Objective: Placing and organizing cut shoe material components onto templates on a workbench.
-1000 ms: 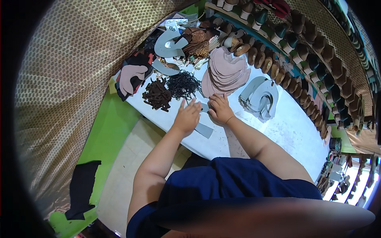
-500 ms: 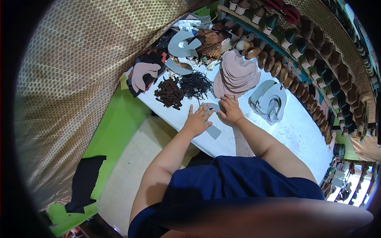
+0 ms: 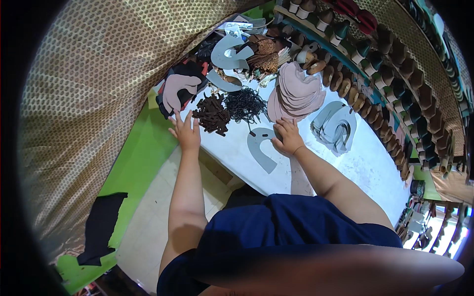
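My right hand (image 3: 287, 137) rests on the white table with its fingers apart. It covers the right leg of a grey U-shaped cut piece (image 3: 257, 148). A small dark strip (image 3: 265, 135) lies on this piece, and another sits at its upper left edge. My left hand (image 3: 186, 134), fingers spread and holding nothing, is over the table's left edge, just below the pink curved piece (image 3: 176, 90) and beside a pile of dark brown strips (image 3: 212, 114). A heap of thin black pieces (image 3: 245, 105) lies right of that pile.
Stacked pink pieces (image 3: 298, 91) and grey U-shaped pieces (image 3: 332, 127) lie on the right of the white table (image 3: 365, 160). More grey pieces (image 3: 222, 52) and leopard-patterned material (image 3: 266, 52) sit at the back. Shoe forms (image 3: 354, 93) line racks along the right.
My left hand has moved left and up, off the grey U-shaped piece toward the pink piece, uncovering the U and its dark strip. My right hand has stayed in place.
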`<state>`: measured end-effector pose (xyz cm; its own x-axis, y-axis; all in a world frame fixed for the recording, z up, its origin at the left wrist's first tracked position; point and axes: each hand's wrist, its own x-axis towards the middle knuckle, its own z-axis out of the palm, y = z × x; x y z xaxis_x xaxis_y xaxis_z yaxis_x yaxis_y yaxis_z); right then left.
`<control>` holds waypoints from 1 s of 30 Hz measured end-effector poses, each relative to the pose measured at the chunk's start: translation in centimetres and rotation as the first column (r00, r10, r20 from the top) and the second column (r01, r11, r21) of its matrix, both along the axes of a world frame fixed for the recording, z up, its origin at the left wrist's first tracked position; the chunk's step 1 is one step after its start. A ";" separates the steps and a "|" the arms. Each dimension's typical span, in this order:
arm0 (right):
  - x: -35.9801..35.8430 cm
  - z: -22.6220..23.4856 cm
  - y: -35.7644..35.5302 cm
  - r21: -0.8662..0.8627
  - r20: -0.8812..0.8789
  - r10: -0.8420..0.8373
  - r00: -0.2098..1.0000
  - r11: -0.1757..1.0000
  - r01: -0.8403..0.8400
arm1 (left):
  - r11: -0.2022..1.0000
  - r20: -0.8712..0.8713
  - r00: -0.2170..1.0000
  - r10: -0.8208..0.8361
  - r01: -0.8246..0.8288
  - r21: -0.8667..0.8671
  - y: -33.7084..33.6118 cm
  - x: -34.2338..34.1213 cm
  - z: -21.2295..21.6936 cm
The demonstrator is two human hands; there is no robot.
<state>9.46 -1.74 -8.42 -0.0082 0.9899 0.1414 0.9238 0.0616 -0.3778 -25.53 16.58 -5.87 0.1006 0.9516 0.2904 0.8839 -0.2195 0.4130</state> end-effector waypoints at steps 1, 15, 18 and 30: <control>0.1 -0.1 0.0 -0.001 0.003 -0.004 1.000 1.000 0.004 | 1.000 -0.015 1.000 -0.022 0.022 -0.020 0.4 0.1 0.6; 0.1 -0.2 0.1 0.009 -0.021 0.006 1.000 1.000 -0.006 | 0.974 -0.057 0.977 -0.205 0.197 -0.113 1.9 2.9 3.0; 0.2 -0.2 0.1 0.011 -0.009 0.009 1.000 1.000 -0.009 | 0.979 -0.006 0.982 -0.187 0.186 -0.081 1.9 2.5 1.9; 0.2 -0.5 0.2 -0.015 0.005 0.015 1.000 1.000 -0.015 | 0.986 0.133 0.983 -0.129 0.112 0.124 1.8 2.7 0.2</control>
